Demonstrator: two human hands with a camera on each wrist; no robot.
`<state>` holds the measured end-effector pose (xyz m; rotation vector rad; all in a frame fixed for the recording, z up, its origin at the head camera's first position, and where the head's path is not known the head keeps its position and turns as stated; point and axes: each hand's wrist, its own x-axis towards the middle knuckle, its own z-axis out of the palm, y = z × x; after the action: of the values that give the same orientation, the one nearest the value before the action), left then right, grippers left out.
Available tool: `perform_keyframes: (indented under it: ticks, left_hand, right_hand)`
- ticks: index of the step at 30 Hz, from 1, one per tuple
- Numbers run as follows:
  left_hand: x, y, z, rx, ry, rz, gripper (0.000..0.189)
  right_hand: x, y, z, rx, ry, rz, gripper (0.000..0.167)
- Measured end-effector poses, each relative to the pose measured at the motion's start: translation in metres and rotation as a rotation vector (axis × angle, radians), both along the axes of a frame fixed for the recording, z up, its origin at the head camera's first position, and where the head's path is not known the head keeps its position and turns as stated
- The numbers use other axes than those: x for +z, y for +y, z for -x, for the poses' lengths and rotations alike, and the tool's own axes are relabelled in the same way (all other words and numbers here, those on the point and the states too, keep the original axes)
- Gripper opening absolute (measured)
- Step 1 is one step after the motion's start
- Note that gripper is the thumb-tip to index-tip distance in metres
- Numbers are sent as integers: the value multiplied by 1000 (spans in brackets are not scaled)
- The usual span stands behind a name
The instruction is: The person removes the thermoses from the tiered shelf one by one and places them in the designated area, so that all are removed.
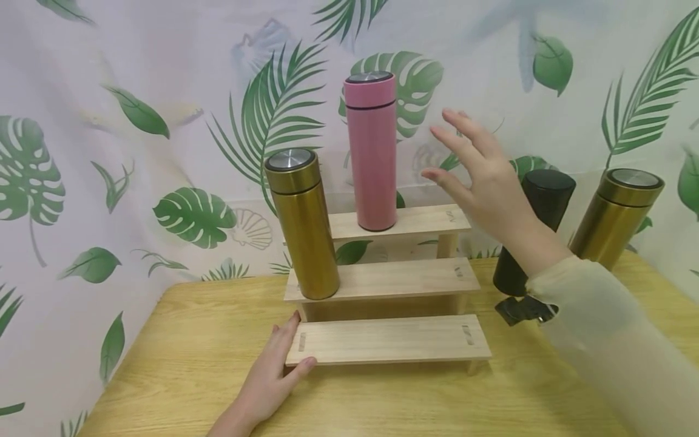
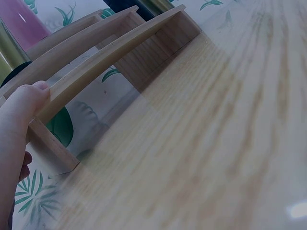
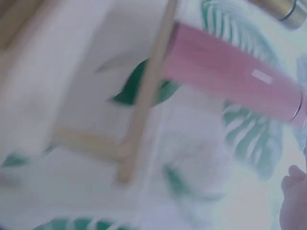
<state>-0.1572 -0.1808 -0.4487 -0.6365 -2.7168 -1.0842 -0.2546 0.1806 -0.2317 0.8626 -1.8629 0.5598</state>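
A three-tier wooden display stand (image 1: pixel 388 341) stands on the table. My left hand (image 1: pixel 269 371) grips the left end of its lowest step; in the left wrist view the thumb (image 2: pixel 38 93) lies on the board's edge and the fingers are partly hidden behind. A pink thermos flask (image 1: pixel 374 164) stands upright on the top step, left of its middle. On the middle step's left end is a gold thermos flask (image 1: pixel 304 233). My right hand (image 1: pixel 483 176) is raised in the air to the right of the pink flask, fingers spread, apart from it and holding nothing.
Behind my right forearm stand a black flask (image 1: pixel 510 270) and, farther right, a second gold flask (image 1: pixel 617 212). A black strap (image 1: pixel 524 309) shows beside the right sleeve. A leaf-patterned cloth (image 1: pixel 180 164) hangs behind the wood-grain table (image 1: pixel 207 340).
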Motion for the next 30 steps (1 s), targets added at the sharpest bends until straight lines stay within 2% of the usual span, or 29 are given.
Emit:
perform_keyframes:
  ticks: [6, 14, 17, 20, 26, 30]
  left_hand:
    - [-2, 0, 1, 6, 20, -4, 78]
    - [-1, 1, 0, 1, 9, -19, 79]
    - [0, 1, 1, 2, 4, -19, 79]
    - [0, 1, 0, 10, 8, -9, 79]
    - [-1, 1, 1, 11, 25, -5, 79]
    - [-2, 1, 1, 9, 22, -5, 79]
  right_hand:
    - [33, -37, 9, 11, -43, -73, 64]
    - [59, -63, 20, -134, -258, -94, 72]
    - [62, -67, 21, -160, -293, -99, 70]
    - [61, -69, 21, -163, -278, -69, 67]
    - [58, -71, 14, -131, -260, 33, 64]
    - [53, -72, 8, -80, -210, 92, 63]
